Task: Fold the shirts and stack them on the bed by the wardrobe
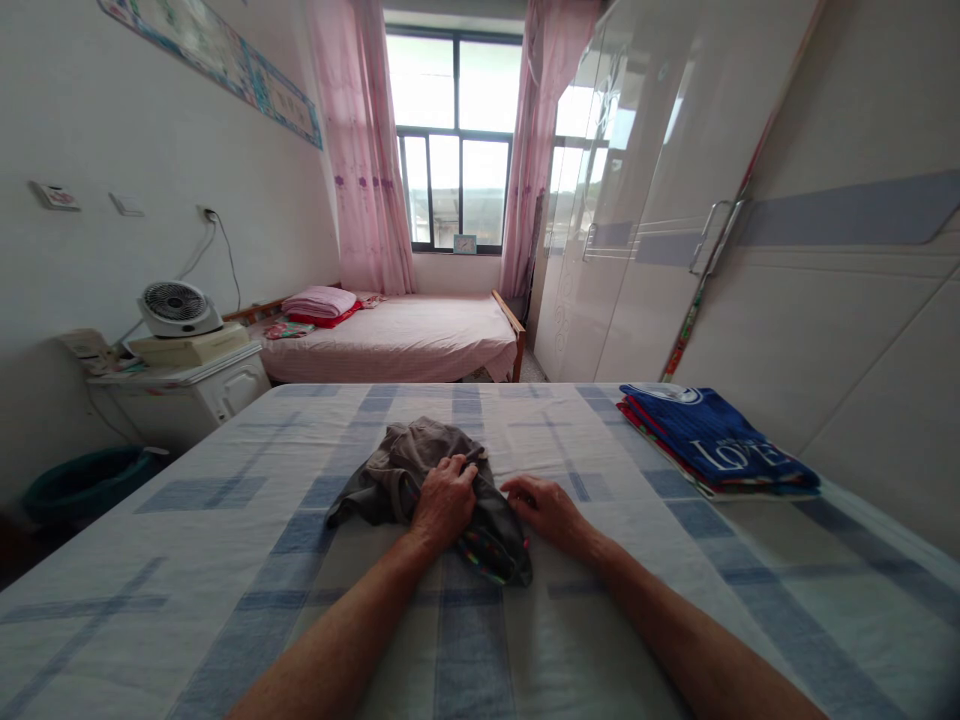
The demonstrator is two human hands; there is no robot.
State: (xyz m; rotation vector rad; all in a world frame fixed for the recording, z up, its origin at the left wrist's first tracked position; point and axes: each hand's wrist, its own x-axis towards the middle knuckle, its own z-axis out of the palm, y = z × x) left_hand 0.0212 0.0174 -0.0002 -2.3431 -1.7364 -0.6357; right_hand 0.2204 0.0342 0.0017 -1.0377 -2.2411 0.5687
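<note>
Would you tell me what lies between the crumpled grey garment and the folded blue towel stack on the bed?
In the head view, only bare blue-checked bedsheet lies between the crumpled grey garment and the folded blue towel stack.

Garment under my left hand (444, 500): dull grey-brown cloth (420, 460), with a multicoloured dotted band along its dark hem at 5 o'clock.
Sheet under my right hand (551, 512): white bedsheet (225, 560) crossed by pale blue and deeper blue check stripes.
Stack at 2 o'clock: navy folded towel (716, 440) with white lettering on top, red and patterned edges beneath it.
Far bed at 12 o'clock: pink checked bedspread (405, 335), pink pillow (319, 300) over something red.
Window: pink curtains (364, 150) with small purple flowers.
Wardrobe at 1 o'clock: glossy white wardrobe doors (637, 180), grey-blue band.
Fan at 10 o'clock: white desk fan (176, 308).
Bin at 9 o'clock: teal bin (82, 480).
</note>
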